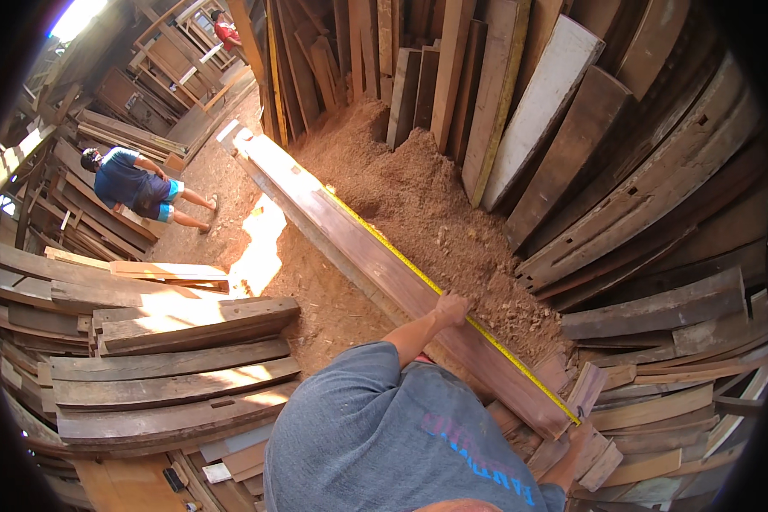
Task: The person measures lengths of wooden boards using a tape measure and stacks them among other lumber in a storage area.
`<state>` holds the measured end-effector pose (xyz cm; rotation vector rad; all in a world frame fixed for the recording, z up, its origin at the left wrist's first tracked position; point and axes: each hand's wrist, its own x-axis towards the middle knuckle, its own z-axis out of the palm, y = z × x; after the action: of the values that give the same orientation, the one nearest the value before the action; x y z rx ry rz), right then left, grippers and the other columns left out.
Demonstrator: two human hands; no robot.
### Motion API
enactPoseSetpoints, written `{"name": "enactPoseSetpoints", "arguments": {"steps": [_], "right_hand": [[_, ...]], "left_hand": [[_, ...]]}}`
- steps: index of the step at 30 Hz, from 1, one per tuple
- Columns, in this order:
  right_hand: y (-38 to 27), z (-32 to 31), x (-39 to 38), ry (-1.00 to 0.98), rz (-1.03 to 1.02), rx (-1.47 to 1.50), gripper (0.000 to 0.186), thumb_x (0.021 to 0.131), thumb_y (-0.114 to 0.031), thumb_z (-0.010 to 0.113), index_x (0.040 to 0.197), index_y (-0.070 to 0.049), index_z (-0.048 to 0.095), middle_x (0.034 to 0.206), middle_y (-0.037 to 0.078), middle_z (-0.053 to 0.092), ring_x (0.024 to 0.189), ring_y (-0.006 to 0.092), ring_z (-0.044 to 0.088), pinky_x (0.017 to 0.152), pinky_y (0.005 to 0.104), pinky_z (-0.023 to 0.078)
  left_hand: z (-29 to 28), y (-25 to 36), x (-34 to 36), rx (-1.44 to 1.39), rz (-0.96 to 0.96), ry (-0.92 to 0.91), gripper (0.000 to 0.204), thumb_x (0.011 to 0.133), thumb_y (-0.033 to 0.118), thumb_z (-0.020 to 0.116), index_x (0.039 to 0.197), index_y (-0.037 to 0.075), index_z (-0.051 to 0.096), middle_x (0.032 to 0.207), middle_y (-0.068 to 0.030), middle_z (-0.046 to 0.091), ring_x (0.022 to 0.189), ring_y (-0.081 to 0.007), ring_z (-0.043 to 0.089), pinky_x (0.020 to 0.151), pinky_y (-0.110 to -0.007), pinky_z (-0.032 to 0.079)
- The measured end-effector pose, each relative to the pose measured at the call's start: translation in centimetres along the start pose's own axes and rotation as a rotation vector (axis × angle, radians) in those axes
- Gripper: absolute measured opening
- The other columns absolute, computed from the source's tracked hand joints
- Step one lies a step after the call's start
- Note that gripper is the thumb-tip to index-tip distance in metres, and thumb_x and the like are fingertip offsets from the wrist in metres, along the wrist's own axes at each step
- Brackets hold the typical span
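Observation:
A long reddish-brown plank [363, 264] lies diagonally across the middle, with a yellow tape measure [508, 350] stretched along its upper-right edge. My left hand [450, 309] is closed at that edge, on the tape and plank, beside the plank's middle-lower section. Near the plank's lower-right end my right hand [578, 439] is at the end of the tape; its fingers are small and partly hidden, so I cannot tell what they grip.
Stacked boards [171, 384] fill the left, more boards [538, 111] stand along the top and right. A sawdust pile [418, 188] borders the plank. A person [128, 179] in blue stands at upper left; another person [228, 34] in red is farther back.

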<state>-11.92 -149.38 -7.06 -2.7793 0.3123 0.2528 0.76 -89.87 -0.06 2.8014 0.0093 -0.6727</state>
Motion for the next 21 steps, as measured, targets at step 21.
{"name": "enactPoseSetpoints", "arguments": {"steps": [21], "right_hand": [[-3.5, -3.3, -1.6, -0.033, 0.033, -0.053, 0.051, 0.076, -0.015, 0.064, 0.123, 0.001, 0.055, 0.111, 0.030, 0.064, 0.106, 0.0475, 0.060, 0.090, 0.0488, 0.048]], "left_hand": [[0.4, -0.1, 0.6, 0.029, 0.068, 0.009, 0.036, 0.079, 0.020, 0.062, 0.114, 0.017, 0.063, 0.104, -0.0131, 0.070, 0.111, -0.0336, 0.059, 0.096, -0.050, 0.042]]}}
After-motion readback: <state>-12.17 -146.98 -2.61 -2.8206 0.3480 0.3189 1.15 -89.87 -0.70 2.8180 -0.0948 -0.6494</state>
